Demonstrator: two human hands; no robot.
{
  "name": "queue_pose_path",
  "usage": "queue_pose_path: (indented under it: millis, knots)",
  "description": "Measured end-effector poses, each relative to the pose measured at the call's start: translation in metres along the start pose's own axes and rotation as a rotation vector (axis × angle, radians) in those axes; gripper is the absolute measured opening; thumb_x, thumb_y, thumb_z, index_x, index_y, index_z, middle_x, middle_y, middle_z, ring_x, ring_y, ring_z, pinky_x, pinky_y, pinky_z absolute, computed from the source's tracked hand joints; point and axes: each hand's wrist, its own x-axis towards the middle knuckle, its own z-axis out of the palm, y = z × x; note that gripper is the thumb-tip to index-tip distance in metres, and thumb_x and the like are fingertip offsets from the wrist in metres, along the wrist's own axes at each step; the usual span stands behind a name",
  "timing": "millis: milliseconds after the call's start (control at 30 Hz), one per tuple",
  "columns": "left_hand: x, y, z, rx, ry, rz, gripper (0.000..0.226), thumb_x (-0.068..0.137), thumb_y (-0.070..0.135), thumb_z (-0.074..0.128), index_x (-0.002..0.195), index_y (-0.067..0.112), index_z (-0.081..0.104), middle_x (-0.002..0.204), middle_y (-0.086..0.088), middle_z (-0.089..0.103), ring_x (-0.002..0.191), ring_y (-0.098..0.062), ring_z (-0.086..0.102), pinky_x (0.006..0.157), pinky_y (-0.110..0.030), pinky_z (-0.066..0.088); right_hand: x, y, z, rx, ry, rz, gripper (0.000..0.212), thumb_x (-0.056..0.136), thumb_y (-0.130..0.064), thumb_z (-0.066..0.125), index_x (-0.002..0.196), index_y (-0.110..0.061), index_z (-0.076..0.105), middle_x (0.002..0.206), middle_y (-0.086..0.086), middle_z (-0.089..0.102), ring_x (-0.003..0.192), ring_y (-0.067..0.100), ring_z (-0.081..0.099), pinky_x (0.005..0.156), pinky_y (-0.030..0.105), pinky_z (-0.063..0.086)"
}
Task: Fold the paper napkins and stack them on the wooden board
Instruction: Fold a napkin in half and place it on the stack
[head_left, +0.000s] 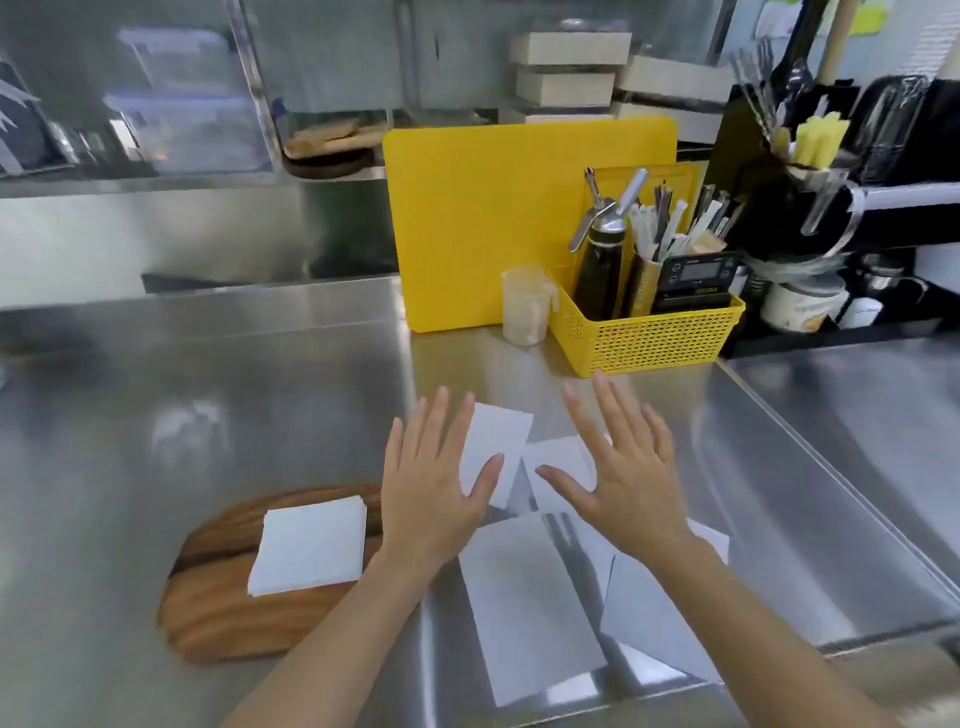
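A stack of folded white napkins (310, 552) lies on the oval wooden board (218, 613) at the lower left of the steel counter. Several loose white napkins lie to its right: one (500, 441) under my left thumb, one (563, 462) under my right thumb, a longer one (524, 597) between my forearms, and another (644, 623) under my right forearm. My left hand (434, 483) and my right hand (628, 467) hover flat with fingers spread over the far napkins, holding nothing.
A yellow cutting board (483, 223) leans upright at the back. In front of it stand a plastic measuring cup (525, 306) and a yellow basket (649, 338) with a cream siphon, straws and a scale. Black racks with utensils fill the right.
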Motion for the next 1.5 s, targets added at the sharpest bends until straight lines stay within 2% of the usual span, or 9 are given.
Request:
queue_pose_path:
  millis: [200, 367, 467, 633, 900, 1133, 1300, 1400, 1500]
  knots:
    - [-0.044, -0.011, 0.031, -0.002, -0.109, 0.001, 0.063, 0.085, 0.059, 0.035, 0.139, 0.028, 0.027, 0.148, -0.004, 0.036, 0.136, -0.026, 0.029, 0.110, -0.047, 0.007, -0.043, -0.006, 0.033, -0.009, -0.182, -0.017, 0.072, 0.082, -0.071, 0.014, 0.142, -0.031, 0.020, 0.147, 0.007, 0.036, 0.134, 0.028, 0.035, 0.110, 0.049, 0.023]
    - [-0.081, -0.018, 0.044, -0.007, -0.301, 0.039, 0.061, 0.086, 0.056, 0.034, 0.136, 0.022, 0.039, 0.145, -0.002, 0.041, 0.135, -0.021, 0.033, 0.110, -0.039, 0.008, -0.077, -0.007, 0.050, 0.085, -0.411, -0.150, 0.073, 0.081, -0.073, 0.013, 0.140, -0.030, 0.021, 0.145, 0.003, 0.042, 0.131, 0.023, 0.041, 0.101, 0.041, 0.017]
    - [-0.097, -0.021, 0.046, -0.082, -0.455, 0.072, 0.070, 0.082, 0.063, 0.023, 0.138, 0.023, 0.035, 0.149, 0.003, 0.033, 0.139, -0.013, 0.022, 0.110, -0.024, 0.001, -0.090, -0.003, 0.058, 0.174, -0.530, -0.254, 0.076, 0.078, -0.075, 0.015, 0.142, -0.033, 0.014, 0.152, -0.004, 0.027, 0.138, 0.014, 0.028, 0.109, 0.036, 0.013]
    - [-0.114, -0.023, 0.047, -0.102, -0.553, 0.082, 0.083, 0.075, 0.071, 0.006, 0.139, 0.026, 0.031, 0.152, 0.007, 0.026, 0.140, -0.009, 0.016, 0.113, -0.024, 0.001, -0.105, 0.003, 0.062, 0.224, -0.644, -0.336, 0.073, 0.081, -0.072, 0.027, 0.143, -0.037, 0.007, 0.156, -0.009, 0.011, 0.142, 0.009, 0.009, 0.109, 0.023, -0.003]
    - [-0.129, -0.023, 0.046, -0.196, -0.524, 0.243, 0.075, 0.078, 0.072, 0.034, 0.134, 0.022, 0.041, 0.146, -0.001, 0.038, 0.133, -0.009, 0.022, 0.112, -0.026, 0.006, -0.116, 0.002, 0.065, 0.092, -0.629, -0.340, 0.072, 0.079, -0.073, 0.029, 0.134, -0.027, 0.036, 0.143, -0.001, 0.045, 0.131, 0.017, 0.041, 0.101, 0.032, 0.016]
    - [-0.131, -0.024, 0.045, -0.164, -0.572, 0.421, 0.056, 0.076, 0.060, 0.058, 0.120, 0.025, 0.055, 0.131, 0.002, 0.058, 0.126, -0.013, 0.043, 0.107, -0.031, 0.019, -0.108, 0.001, 0.058, 0.336, -0.706, -0.258, 0.088, 0.069, -0.076, 0.041, 0.142, -0.033, 0.017, 0.155, -0.011, 0.009, 0.140, 0.002, -0.003, 0.104, 0.021, -0.005]
    - [-0.136, -0.027, 0.046, -0.116, -0.594, 0.477, 0.065, 0.073, 0.065, 0.054, 0.124, 0.025, 0.050, 0.136, 0.003, 0.052, 0.131, -0.012, 0.033, 0.108, -0.037, 0.016, -0.112, 0.012, 0.057, 0.273, -0.773, -0.457, 0.096, 0.067, -0.070, 0.051, 0.142, -0.036, 0.002, 0.150, -0.016, -0.013, 0.135, 0.002, -0.022, 0.102, 0.020, -0.025]
    - [-0.140, -0.024, 0.043, -0.127, -0.538, 0.462, 0.042, 0.071, 0.054, 0.061, 0.104, 0.029, 0.060, 0.123, 0.008, 0.062, 0.124, -0.010, 0.042, 0.107, -0.034, 0.017, -0.117, 0.019, 0.060, 0.188, -0.665, -0.546, 0.082, 0.067, -0.058, 0.053, 0.139, -0.031, 0.023, 0.153, -0.006, 0.020, 0.138, 0.010, 0.004, 0.107, 0.031, -0.005]
    - [-0.148, -0.022, 0.044, -0.186, -0.511, 0.444, 0.017, 0.068, 0.027, 0.068, 0.085, 0.027, 0.065, 0.108, 0.011, 0.069, 0.115, -0.007, 0.051, 0.107, -0.034, 0.020, -0.121, 0.020, 0.060, 0.262, -0.579, -0.542, 0.057, 0.065, -0.054, 0.057, 0.116, -0.029, 0.052, 0.127, -0.005, 0.059, 0.120, 0.010, 0.038, 0.096, 0.031, 0.020]
